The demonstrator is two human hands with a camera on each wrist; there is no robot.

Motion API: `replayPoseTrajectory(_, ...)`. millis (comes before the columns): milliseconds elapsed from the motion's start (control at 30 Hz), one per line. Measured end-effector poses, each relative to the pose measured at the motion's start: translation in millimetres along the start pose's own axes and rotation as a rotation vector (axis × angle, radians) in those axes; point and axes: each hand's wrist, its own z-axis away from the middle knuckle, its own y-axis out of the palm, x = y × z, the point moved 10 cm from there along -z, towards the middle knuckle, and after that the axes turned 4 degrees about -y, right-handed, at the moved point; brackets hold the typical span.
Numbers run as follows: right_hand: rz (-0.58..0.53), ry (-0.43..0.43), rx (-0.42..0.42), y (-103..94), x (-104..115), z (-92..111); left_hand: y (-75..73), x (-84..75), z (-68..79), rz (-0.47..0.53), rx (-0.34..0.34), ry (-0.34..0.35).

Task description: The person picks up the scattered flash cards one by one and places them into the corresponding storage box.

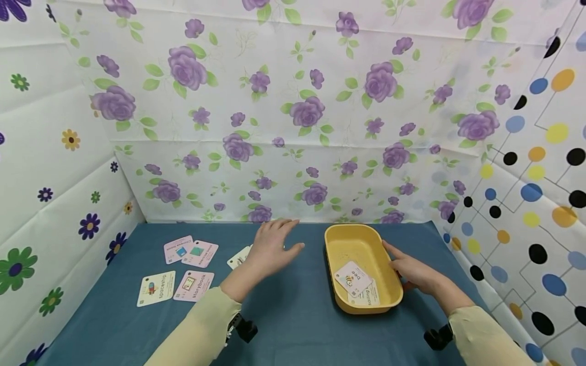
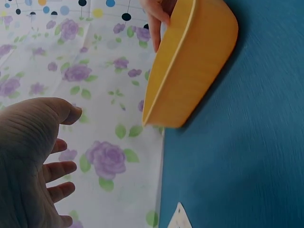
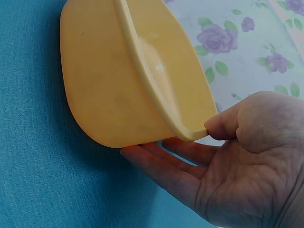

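Observation:
My right hand (image 1: 415,272) grips the right side of a yellow plastic tub (image 1: 393,284). In the right wrist view, the thumb (image 3: 222,124) lies on the rim while the other fingers reach along the outer wall and lower edge. Inside the tub lie a bee card (image 1: 353,278) and, partly under it, a card reading "sailing" (image 1: 370,295). My left hand (image 1: 270,249) is held left of the tub, fingers extended, thumb apart, holding nothing. A white card (image 1: 237,258) lies partly hidden behind that hand.
On the blue tablecloth (image 1: 293,330) at left lie a spaceship card (image 1: 155,288), a storybook card (image 1: 194,285) and two overlapping pink cards (image 1: 200,253). A floral cloth wall (image 1: 274,178) stands behind the table; patterned cloths enclose both sides.

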Motion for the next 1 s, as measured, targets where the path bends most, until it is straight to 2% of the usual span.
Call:
replayPoseTrajectory(433,0.011,-0.012,0.009,-0.4,-0.3,-1.3,-8.6,29.1,8.1,0.016,-0.021,-0.032)
replayPoseTrajectory(667,0.009,-0.01,0.008,0.0,-0.6,-1.5,-14.5,45.4,14.2,0.003,-0.043,-0.069)
replayPoseTrajectory(1000,0.003,0.003,0.001,0.9,-0.6,0.3,-21.8,65.5,22.3,-0.033,-0.065,-0.084)
